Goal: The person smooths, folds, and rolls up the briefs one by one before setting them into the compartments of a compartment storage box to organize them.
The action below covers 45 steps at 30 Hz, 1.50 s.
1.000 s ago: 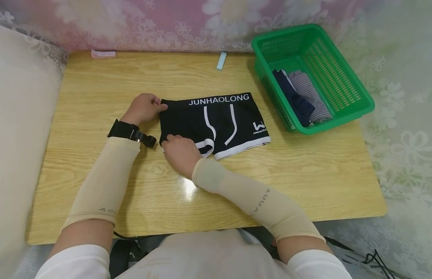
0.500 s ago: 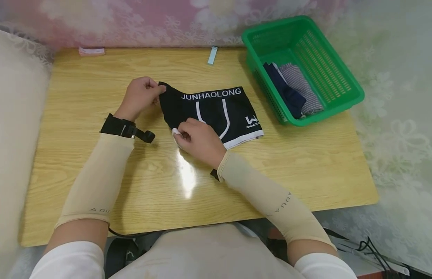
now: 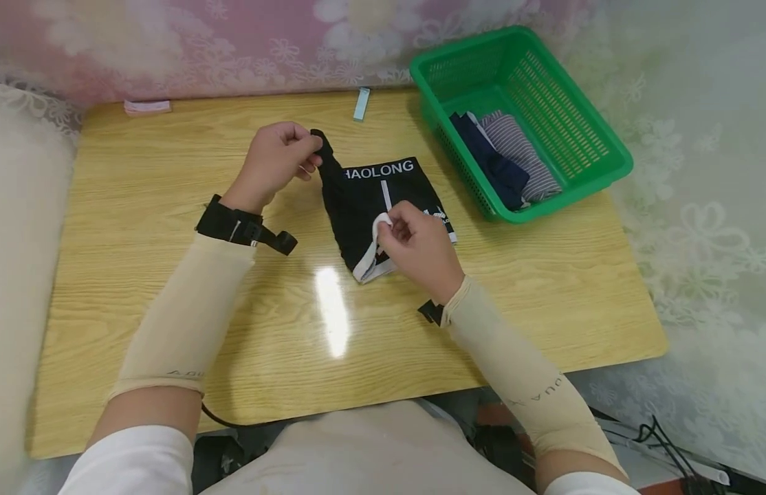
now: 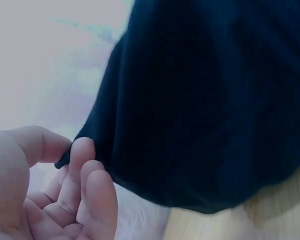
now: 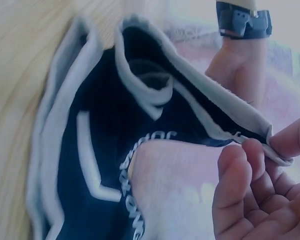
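Note:
A pair of black boxer briefs [image 3: 352, 199] with white trim and white waistband lettering lies partly lifted near the middle of the table. My left hand [image 3: 278, 161] pinches the left corner of the waistband between thumb and fingers, raised off the wood. In the left wrist view that thumb and the fingertips [image 4: 83, 150] grip a small tip of the black cloth [image 4: 205, 110]. With my right hand [image 3: 423, 247] I pinch the white hem of the left leg, drawn across toward the right half. The right wrist view shows this white hem [image 5: 215, 95] stretched to the fingers, its leg opening gaping.
A green plastic basket [image 3: 606, 175] stands at the back right, with folded navy cloth [image 3: 491, 161] and striped cloth [image 3: 522, 155] inside. A pale blue strip [image 3: 361, 104] and a pink-white strip [image 3: 148, 107] lie along the wooden table's [image 3: 172, 151] back edge. A patterned curtain hangs behind.
Both hands have lifted the left side of the boxer briefs and carried it rightward over the right half. The left side is now folding over, covering part of the lettering.

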### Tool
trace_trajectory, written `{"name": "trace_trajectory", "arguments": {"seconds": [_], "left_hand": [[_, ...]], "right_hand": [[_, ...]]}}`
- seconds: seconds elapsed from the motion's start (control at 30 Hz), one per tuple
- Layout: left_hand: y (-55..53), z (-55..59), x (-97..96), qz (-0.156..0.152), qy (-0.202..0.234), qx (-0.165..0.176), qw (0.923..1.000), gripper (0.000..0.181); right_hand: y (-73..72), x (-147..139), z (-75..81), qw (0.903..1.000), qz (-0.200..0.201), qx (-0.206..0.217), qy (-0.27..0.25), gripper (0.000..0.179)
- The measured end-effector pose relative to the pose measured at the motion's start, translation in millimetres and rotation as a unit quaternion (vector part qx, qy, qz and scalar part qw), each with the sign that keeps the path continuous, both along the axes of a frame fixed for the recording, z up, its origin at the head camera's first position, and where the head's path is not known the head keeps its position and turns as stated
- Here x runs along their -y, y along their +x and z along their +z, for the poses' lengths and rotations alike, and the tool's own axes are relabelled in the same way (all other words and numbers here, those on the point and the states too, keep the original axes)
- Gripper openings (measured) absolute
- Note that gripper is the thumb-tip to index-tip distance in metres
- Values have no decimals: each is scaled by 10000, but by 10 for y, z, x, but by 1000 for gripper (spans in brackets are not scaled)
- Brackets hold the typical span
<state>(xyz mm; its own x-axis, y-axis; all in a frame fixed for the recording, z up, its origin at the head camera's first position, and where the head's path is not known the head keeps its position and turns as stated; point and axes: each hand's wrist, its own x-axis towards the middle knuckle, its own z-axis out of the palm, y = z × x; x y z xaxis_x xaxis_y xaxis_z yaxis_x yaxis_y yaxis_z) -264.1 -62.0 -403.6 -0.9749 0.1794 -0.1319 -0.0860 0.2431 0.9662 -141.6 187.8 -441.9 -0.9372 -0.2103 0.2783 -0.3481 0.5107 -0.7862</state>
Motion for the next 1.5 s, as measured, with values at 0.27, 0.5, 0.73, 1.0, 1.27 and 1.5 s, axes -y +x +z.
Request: {"name": "trace_trajectory", "arguments": {"seconds": [0.27,0.5,0.73,1.0,1.27,1.5], "left_hand": [[-20,118,-350,-414,189,-427,9980,16],[-77,55,-606,-708,354,-669,9946,19],[-4,-172,-696,-1823,-535,-1338,9726,47],[454,-479,-626,-2860,-3157,-2990,8539,24],[805,-616,-686,-3262,-3198,-3585,8141,26],[997,-637,-711,-3440,-3411,-3449,8040,33]], "right_hand": [[39,-345,-111,9976,-688,1,-53,11],[25,-514,-208,9943,-1029,295,2,20],[69,-676,-318,9764,-1166,1508,1013,24],[62,-795,-482,9655,-970,1487,1905,24],[-43,-886,-447,9743,-164,-55,2245,30],[-108,-1022,-407,9361,1353,230,3238,46]]}}
